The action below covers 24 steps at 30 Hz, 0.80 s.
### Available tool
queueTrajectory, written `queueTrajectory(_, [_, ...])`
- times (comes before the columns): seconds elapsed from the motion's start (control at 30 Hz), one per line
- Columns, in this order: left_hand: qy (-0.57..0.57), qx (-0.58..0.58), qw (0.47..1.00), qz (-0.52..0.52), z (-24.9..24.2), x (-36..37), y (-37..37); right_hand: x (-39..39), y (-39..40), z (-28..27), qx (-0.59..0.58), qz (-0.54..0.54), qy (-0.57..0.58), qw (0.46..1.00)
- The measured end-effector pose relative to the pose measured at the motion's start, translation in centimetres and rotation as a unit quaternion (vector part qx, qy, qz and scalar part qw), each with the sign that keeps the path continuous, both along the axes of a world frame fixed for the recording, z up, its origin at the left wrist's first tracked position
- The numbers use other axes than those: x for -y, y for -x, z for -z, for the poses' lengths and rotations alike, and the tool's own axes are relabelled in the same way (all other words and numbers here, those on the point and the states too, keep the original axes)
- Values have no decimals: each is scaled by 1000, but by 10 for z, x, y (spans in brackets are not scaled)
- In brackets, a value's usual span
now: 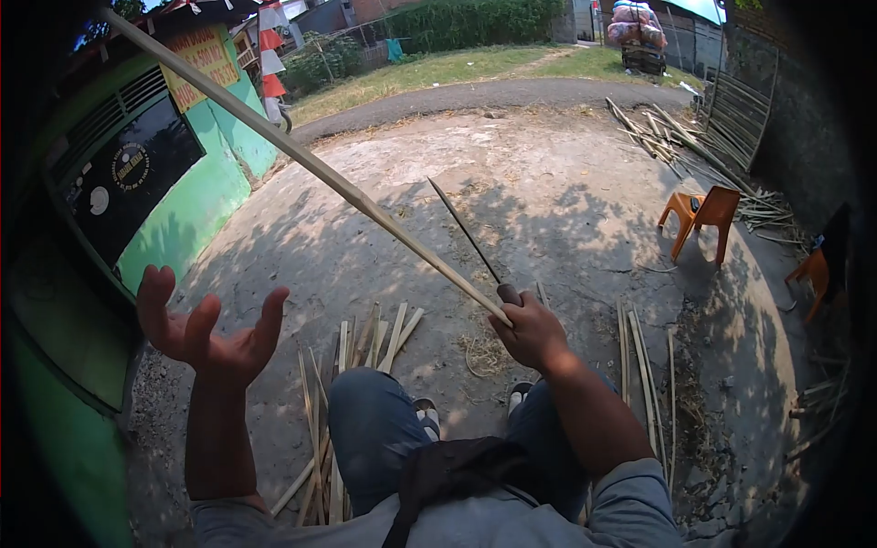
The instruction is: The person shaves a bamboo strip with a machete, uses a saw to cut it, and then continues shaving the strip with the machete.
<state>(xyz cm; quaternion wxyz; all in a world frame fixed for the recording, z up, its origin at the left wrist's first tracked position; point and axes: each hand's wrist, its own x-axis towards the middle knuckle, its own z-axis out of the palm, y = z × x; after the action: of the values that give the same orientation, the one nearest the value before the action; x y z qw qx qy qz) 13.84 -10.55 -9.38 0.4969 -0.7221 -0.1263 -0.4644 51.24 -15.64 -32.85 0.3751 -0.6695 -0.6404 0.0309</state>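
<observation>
My right hand (532, 336) is closed around the lower end of a long pale bamboo strip (347, 187) and the dark handle of a long thin knife (466, 232). The strip slants up to the upper left, and the blade points up and away over the ground. Raised at the left, my left hand (215, 333) has its fingers spread and holds nothing; it is below the strip and apart from it. Cut strips (391, 340) lie on the ground around my knees.
More strips (637, 365) lie right of my legs. An orange plastic chair (708, 219) stands at the right, near a bamboo pile (667, 137) by the wall. A green building (183, 219) is at the left, and a loaded cart (639, 36) stands far back.
</observation>
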Motion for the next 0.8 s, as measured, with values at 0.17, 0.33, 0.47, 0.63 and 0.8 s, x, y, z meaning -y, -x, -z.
queueTrajectory(0.17, [-12,-69,984,-165,-65,9,26,-1,-2,-5,57,15,-35,998])
queueTrajectory(0.33, [116,-120,928,-334,-106,-8,58,1,-7,-13,116,35,-38,992])
queueTrajectory(0.47, [188,-142,908,-346,-108,-34,91,3,-10,-11,147,11,-31,989])
queueTrajectory(0.63, [214,-144,907,-332,-101,-58,127,5,-9,-9,170,-18,-29,985])
queueTrajectory(0.8, [327,-165,869,-332,-93,-55,138,2,-5,-12,193,-36,-20,980])
